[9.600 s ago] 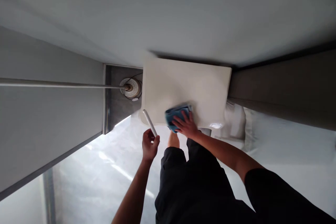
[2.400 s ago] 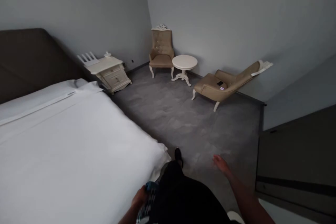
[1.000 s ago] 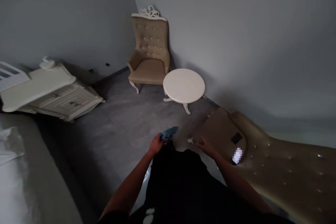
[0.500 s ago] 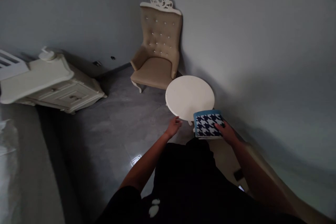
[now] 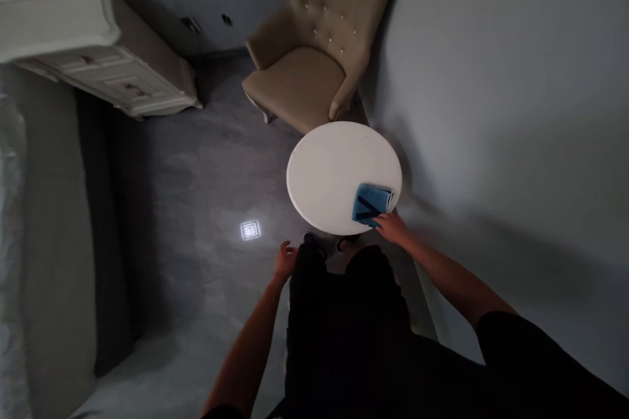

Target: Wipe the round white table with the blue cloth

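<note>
Wears a black shirt with short, loose sleeves: the right sleeve in plain sight at lower right, just a sliver of the left sleeve at the bottom edge. Also wears plain black trousers or shorts in the lower middle, too dark for seams. Has dark footwear near the centre, partly hidden. Shows left hand and right hand bare.
</note>
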### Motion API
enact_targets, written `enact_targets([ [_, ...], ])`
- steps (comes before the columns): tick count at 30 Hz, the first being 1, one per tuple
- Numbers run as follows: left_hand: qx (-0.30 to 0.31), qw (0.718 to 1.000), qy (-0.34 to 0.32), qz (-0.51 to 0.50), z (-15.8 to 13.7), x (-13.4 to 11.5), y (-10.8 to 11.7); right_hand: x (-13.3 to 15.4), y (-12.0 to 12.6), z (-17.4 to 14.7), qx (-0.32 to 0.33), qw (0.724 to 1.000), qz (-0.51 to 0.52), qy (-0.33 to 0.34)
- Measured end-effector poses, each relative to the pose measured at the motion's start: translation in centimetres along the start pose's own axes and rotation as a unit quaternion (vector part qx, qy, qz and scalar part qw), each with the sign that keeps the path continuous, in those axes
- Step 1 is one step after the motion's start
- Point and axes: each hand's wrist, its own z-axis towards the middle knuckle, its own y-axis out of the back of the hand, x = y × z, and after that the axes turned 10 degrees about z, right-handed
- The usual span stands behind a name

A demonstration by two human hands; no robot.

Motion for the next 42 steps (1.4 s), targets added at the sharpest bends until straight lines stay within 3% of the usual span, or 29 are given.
enact_targets([
  [4,-0.006,0.999,0.03,-0.036,0.9,-0.6,-6.8,-1.8,-3.6,3.4,-0.012,1.0,-0.013,-0.011],
  [8,-0.098,0.995,-0.002,-0.03,6.2,-1.6,-10.6,-2.7,-7.6,7.8,-0.072,0.997,-0.016,0.004],
  [14,-0.287,0.954,-0.047,-0.078,18.1,-3.2,-12.1,-4.3,-13.2,11.9,-0.17,0.984,-0.021,0.042],
  [17,-0.325,0.94,-0.04,-0.096,21.9,-4.0,-12.5,-5.0,-14.8,12.1,-0.203,0.976,-0.027,0.075],
  [20,-0.345,0.932,-0.044,-0.101,23.8,-4.5,-13.5,-5.7,-15.7,12.0,-0.217,0.97,-0.035,0.103],
  [27,-0.401,0.906,-0.091,-0.101,25.2,-4.1,-15.9,-7.1,-17.0,13.1,-0.295,0.949,-0.008,0.113],
  [32,-0.369,0.923,-0.051,-0.1,21.9,-5.8,-15.8,-7.1,-18.8,11.3,-0.338,0.939,0.041,0.048],
  [36,-0.324,0.944,-0.014,-0.054,18.9,-7.1,-15.1,-7.5,-20.0,8.4,-0.32,0.946,0.036,0.038],
  [39,-0.319,0.947,-0.004,-0.04,18.3,-7.6,-14.3,-8.8,-18.9,7.9,-0.305,0.952,0.027,-0.01],
  [42,-0.32,0.946,0.006,-0.043,19.1,-8.0,-13.5,-10.6,-15.8,9.5,-0.305,0.95,0.02,-0.071],
])
